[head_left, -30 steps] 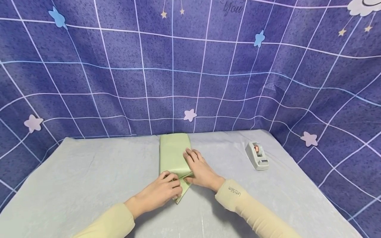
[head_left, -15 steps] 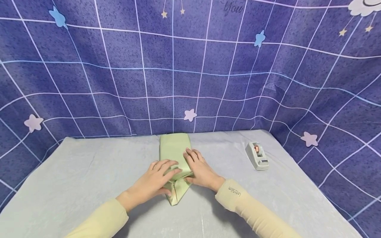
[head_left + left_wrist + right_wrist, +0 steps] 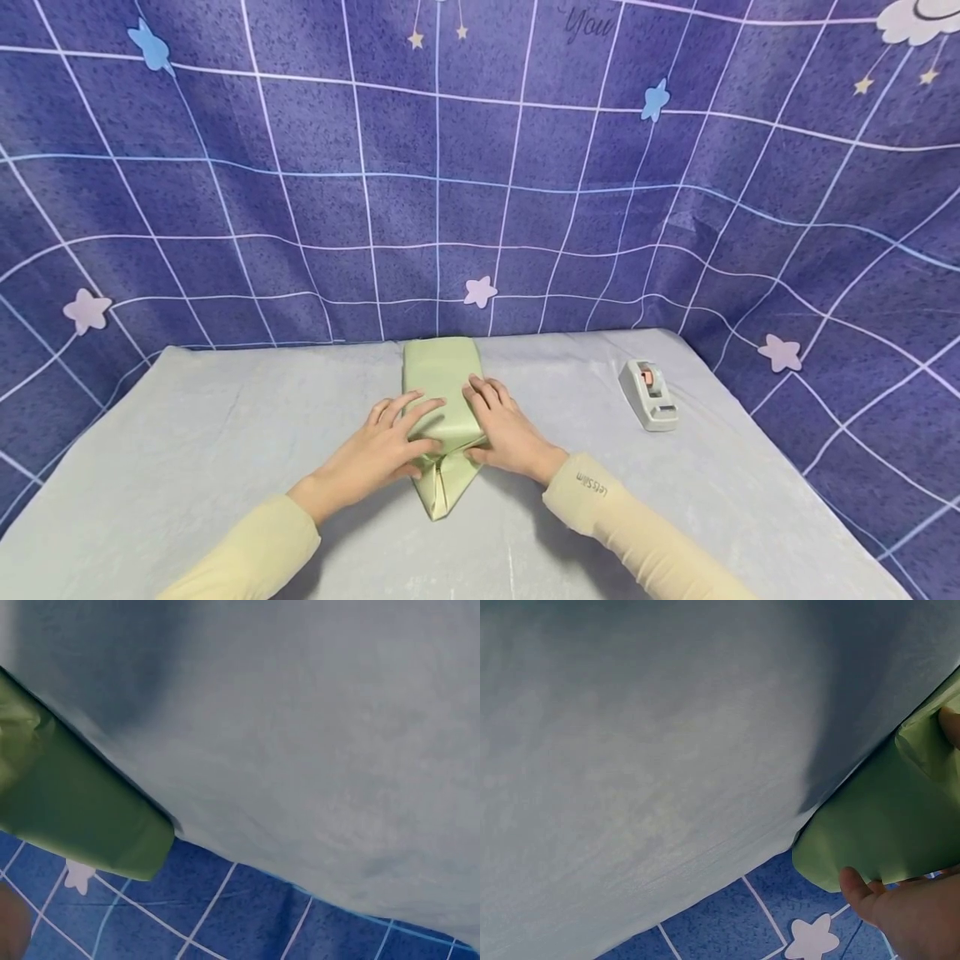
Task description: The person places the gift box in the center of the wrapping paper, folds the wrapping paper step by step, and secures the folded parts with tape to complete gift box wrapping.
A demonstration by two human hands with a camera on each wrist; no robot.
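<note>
A box-shaped package [image 3: 442,367] in pale green wrapping paper lies lengthwise at the middle of the table. Its near end tapers into a folded, pointed paper flap [image 3: 437,496] with a seam down the middle. My left hand [image 3: 367,462] has its fingers spread over the package's left side, with the thumb near the base of the flap. Holding the right side is my right hand [image 3: 517,437], its fingers over the edge and its thumb at the near fold. The right wrist view shows this hand [image 3: 922,915] at the package [image 3: 877,817].
Toward the back right of the grey cloth-covered table [image 3: 262,417] stands a white tape dispenser [image 3: 648,396]. Behind and to the right hangs a blue curtain [image 3: 300,208] with a white grid and stars.
My left hand has moved off the flap, up and left onto the package's left side, uncovering the pointed flap. The right hand has stayed in place.
</note>
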